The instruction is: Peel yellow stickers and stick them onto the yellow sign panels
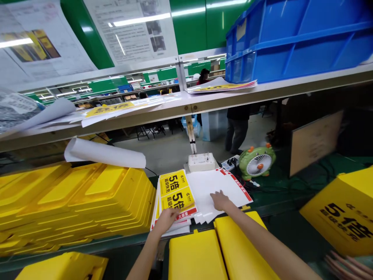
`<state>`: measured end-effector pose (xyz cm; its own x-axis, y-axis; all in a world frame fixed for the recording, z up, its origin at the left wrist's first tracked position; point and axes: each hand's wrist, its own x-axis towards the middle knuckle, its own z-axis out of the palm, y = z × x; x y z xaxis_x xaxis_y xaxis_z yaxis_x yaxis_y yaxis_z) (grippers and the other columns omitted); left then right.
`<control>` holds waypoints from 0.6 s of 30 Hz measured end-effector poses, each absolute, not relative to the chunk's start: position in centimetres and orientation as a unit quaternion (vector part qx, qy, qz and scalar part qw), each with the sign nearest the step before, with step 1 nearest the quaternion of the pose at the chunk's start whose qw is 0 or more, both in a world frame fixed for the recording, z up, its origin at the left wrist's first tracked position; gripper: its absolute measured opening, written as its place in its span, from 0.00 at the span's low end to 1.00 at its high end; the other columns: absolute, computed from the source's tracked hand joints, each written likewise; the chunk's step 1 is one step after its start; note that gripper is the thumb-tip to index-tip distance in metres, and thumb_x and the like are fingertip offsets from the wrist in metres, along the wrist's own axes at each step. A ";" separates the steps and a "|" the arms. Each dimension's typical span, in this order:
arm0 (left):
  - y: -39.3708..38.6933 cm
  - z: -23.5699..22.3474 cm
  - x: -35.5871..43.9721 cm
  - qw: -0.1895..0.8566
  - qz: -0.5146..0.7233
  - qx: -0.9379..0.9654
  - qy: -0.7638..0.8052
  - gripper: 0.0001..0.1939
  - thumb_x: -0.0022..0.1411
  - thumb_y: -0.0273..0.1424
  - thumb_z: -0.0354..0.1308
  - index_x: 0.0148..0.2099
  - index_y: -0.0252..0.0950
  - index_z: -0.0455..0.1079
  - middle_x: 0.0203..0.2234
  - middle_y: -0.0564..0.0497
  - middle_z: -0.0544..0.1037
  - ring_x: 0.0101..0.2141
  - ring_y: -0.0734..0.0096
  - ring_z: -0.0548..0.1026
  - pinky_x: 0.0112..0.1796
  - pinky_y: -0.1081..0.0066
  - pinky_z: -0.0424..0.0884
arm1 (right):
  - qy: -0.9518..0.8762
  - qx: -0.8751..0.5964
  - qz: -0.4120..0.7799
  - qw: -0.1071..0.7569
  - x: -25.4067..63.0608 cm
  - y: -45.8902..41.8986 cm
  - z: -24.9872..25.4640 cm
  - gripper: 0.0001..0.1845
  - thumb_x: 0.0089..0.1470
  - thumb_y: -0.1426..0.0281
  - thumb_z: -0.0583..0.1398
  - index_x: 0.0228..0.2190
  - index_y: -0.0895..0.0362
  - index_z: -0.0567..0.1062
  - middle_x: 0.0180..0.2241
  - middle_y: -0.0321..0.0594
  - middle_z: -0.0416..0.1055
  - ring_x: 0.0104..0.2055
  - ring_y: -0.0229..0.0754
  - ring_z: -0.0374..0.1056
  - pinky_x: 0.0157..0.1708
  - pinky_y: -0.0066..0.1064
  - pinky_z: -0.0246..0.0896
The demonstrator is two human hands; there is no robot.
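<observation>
My left hand (166,218) rests on a stack of yellow printed label sheets (174,190), its fingers curled at the lower edge of the top sheet as if pinching it. My right hand (220,201) lies flat with fingers spread on a fanned pile of white sheets (212,186) with red edges, just right of the yellow labels. Both piles sit on the green workbench in front of me. Two yellow plastic panels (221,249) lie directly below my forearms.
A tall stack of yellow plastic covers (87,202) fills the left. A yellow box (344,214) stands at right. Behind the sheets are a white device (201,161) and a green desk fan (258,161). A shelf overhead carries a blue crate (297,39). A person (237,124) stands beyond.
</observation>
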<state>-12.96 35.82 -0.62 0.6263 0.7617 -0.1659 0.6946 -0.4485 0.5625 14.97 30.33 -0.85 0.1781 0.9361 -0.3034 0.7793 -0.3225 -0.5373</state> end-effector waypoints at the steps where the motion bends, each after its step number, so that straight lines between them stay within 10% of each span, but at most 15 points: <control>1: 35.8 -0.4 -12.8 0.312 0.073 0.843 0.433 0.18 0.63 0.35 0.43 0.46 0.40 0.73 0.43 0.52 0.77 0.44 0.63 0.74 0.46 0.66 0.69 | -0.555 -0.741 0.343 0.157 14.1 30.5 -0.7 0.18 0.56 0.59 0.56 0.41 0.60 0.71 0.44 0.43 0.69 0.48 0.45 0.65 0.50 0.47 0.59; 9: 33.1 -0.2 -11.7 0.341 0.186 0.793 0.469 0.16 0.57 0.38 0.54 0.46 0.38 0.73 0.45 0.49 0.76 0.48 0.62 0.72 0.53 0.63 0.64 | -0.374 -0.582 0.615 0.379 8.8 30.9 -1.0 0.12 0.56 0.65 0.56 0.34 0.62 0.71 0.31 0.37 0.72 0.32 0.35 0.69 0.35 0.33 0.67; 18: 33.6 0.0 -7.6 0.363 0.277 0.730 0.508 0.18 0.57 0.38 0.55 0.46 0.33 0.72 0.43 0.45 0.77 0.45 0.63 0.73 0.50 0.62 0.67 | -0.315 -0.438 0.663 0.519 7.3 29.9 -1.6 0.21 0.33 0.60 0.69 0.23 0.59 0.67 0.22 0.31 0.70 0.27 0.34 0.68 0.37 0.29 0.63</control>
<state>-7.63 33.58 -0.05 0.3297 0.9434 0.0362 0.5412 -0.2203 0.8115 7.32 29.92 -1.56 -0.0770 0.9645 -0.2528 -0.4120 -0.2616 -0.8728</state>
